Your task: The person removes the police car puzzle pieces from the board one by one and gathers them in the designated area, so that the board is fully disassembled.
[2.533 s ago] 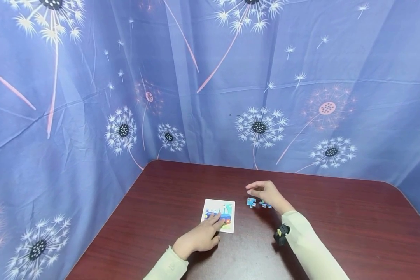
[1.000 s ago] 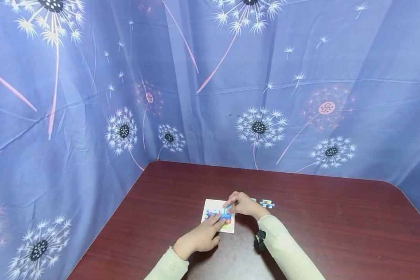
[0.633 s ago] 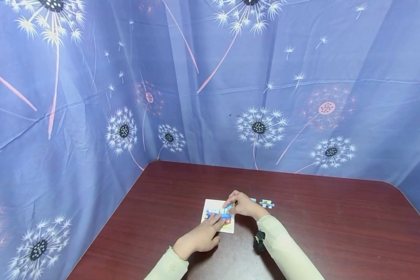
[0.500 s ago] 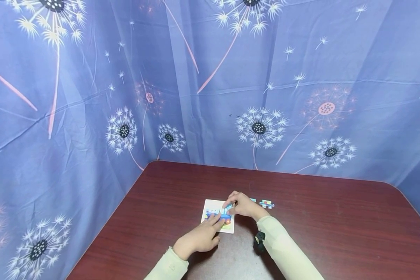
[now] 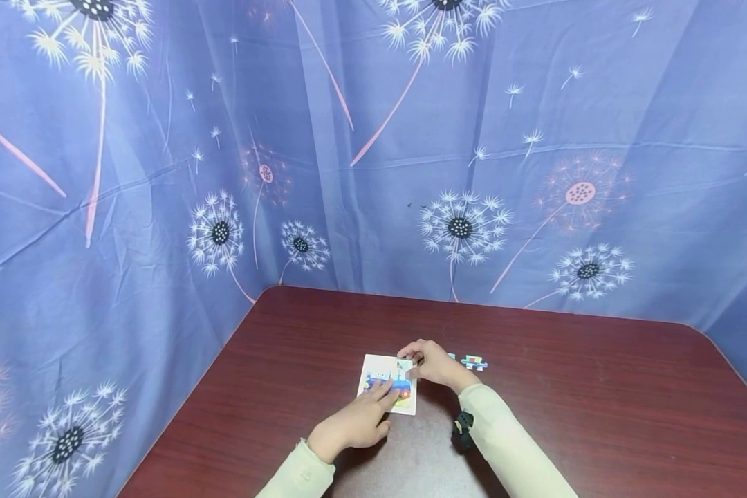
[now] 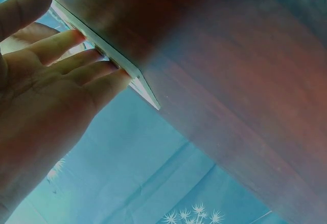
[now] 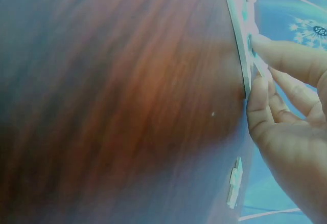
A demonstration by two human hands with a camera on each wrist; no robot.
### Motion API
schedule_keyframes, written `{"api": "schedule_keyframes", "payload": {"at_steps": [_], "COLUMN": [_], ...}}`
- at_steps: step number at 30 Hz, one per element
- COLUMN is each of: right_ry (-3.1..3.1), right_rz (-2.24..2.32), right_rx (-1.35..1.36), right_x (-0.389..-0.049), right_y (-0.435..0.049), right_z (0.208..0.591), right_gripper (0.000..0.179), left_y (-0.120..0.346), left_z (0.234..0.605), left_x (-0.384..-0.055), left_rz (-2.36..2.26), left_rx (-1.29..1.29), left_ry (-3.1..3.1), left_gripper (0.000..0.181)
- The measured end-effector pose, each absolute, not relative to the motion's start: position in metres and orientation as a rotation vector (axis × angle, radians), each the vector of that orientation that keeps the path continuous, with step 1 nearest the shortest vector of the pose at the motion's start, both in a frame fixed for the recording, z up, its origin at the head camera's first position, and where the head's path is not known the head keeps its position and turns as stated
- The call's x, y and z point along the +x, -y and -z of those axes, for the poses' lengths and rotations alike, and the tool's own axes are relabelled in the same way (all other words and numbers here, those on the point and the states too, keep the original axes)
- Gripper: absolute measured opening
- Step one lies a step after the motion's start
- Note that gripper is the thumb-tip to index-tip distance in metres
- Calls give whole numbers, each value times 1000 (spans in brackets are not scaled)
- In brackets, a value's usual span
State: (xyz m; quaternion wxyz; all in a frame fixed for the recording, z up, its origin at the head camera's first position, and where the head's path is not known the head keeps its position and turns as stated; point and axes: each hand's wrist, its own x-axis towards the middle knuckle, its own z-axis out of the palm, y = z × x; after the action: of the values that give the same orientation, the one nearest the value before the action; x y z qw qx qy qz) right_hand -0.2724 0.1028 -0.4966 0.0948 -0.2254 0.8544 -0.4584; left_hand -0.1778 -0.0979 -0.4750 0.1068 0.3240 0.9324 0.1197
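A small square jigsaw puzzle point(image 5: 371, 364) with a white border and a blue vehicle picture lies on the table. My left hand point(image 5: 355, 418) rests on its lower part with extended fingers, covering some of the picture. In the left wrist view, those fingertips point(image 6: 122, 75) touch the puzzle close to its edge. At the puzzle's upper right corner, my right hand point(image 5: 434, 362) pinches a thin puzzle piece point(image 7: 259, 64) between thumb and fingers. The right wrist view has this piece tilted over the board point(image 7: 236, 27), and the fingers hide most of its face.
Right of the puzzle lies a loose blue piece with a red and yellow patch point(image 5: 474, 362). Another loose piece point(image 5: 452, 356) is mostly hidden behind my right hand. The dark red table point(image 5: 566, 387) meets a blue dandelion-print curtain point(image 5: 373, 207) behind.
My right hand has moved left from above the loose pieces to the puzzle's upper right corner. Lately its fingers and the piece have shifted slightly there. The left hand has stayed put.
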Motion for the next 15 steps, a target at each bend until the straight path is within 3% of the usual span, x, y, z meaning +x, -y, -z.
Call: {"api": "schedule_keyframes", "payload": {"at_steps": [15], "right_ry": [-2462], "right_rz": [1482], "right_rx": [-727], "right_x": [-271], "right_y": [-105], "right_z": [495], "right_gripper": [23], "left_y": [98], "left_z": [473], "left_x": [-177], "left_rz": [-375], "left_rx": [953], "left_ry": [-2734], "left_gripper": [55]}}
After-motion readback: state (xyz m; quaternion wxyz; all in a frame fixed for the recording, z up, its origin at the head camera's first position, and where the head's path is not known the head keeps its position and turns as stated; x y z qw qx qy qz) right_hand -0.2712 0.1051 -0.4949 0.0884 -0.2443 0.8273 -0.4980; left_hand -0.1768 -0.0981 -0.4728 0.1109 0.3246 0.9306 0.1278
